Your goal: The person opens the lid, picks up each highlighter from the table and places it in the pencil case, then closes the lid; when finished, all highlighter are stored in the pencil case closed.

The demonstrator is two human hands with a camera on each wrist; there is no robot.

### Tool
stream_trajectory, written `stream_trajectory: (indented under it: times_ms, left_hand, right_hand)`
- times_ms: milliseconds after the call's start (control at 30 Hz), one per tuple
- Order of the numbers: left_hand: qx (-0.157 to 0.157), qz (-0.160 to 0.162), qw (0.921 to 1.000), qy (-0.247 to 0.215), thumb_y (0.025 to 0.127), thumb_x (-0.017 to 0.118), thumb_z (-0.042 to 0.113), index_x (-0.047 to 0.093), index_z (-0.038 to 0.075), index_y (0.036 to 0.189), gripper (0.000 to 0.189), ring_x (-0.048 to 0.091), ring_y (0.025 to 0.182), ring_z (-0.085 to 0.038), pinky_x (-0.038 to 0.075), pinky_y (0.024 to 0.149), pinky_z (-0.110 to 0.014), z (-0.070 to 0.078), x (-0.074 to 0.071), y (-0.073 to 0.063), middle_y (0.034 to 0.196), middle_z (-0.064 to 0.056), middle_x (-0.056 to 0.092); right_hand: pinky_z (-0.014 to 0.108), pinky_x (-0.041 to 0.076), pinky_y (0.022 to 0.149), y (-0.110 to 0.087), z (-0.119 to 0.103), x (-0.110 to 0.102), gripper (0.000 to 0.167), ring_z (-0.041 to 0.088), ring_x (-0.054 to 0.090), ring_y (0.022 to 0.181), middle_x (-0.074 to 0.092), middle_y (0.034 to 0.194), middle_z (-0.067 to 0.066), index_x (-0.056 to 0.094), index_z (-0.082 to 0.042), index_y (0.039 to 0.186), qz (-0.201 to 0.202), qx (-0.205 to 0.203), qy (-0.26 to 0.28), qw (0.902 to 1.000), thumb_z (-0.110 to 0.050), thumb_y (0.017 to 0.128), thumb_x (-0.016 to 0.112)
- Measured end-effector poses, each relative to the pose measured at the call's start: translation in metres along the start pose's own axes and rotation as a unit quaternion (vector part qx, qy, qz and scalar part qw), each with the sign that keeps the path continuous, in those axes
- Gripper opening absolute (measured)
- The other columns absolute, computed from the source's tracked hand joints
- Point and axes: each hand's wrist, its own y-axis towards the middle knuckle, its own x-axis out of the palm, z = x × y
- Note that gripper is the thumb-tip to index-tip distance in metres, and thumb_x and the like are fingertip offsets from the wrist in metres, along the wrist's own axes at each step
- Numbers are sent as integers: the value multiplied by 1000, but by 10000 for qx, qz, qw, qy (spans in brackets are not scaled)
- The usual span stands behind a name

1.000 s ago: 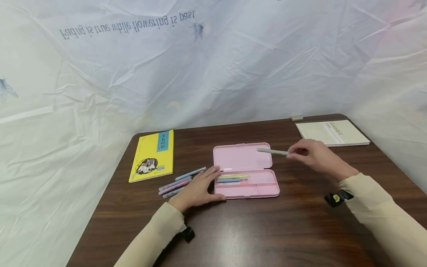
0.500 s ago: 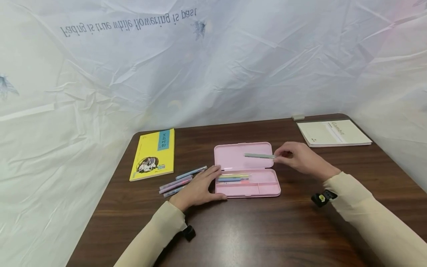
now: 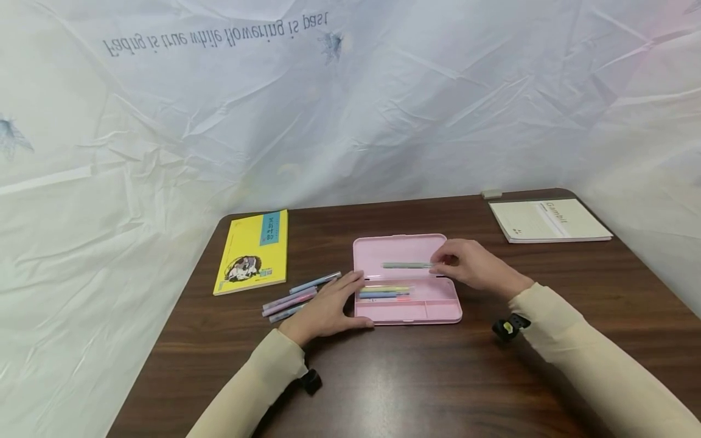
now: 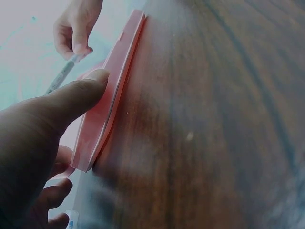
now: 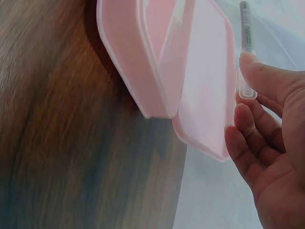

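Observation:
A pink pencil case (image 3: 402,313) lies open on the table, several pens (image 3: 383,293) in its long rear compartment. My right hand (image 3: 465,266) pinches a grey-green pen (image 3: 406,265) by its right end, holding it level in front of the raised lid (image 3: 400,246). In the right wrist view, the pen (image 5: 246,28) shows a clear end between thumb and fingers. My left hand (image 3: 325,309) rests at the case's left end with fingers spread. Its thumb (image 4: 90,88) lies against the front wall in the left wrist view.
Several loose pens (image 3: 290,301) lie left of the case, partly behind my left hand. A yellow book (image 3: 253,252) is at the table's left edge. At the back right lies a cream notebook (image 3: 550,220), with a small pale block (image 3: 491,194) behind it.
My right hand has carried the pen left and slightly down, from right of the lid to in front of it. The left hand stays at the case's left end.

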Motion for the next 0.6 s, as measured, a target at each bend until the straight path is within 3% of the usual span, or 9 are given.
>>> stream_trajectory:
  times_ms: [600]
  left_hand:
    - [10,2,10000,-42,83,62,73,28,21,159,98,17,152,-14,15,123,-45,0,0,0,166,6,18]
  right_hand:
    - [29,52,72,13,-11,30,9,9,57,79,67,88,-8,76,-16,93,-519,-47,243,9983,-20,86,80]
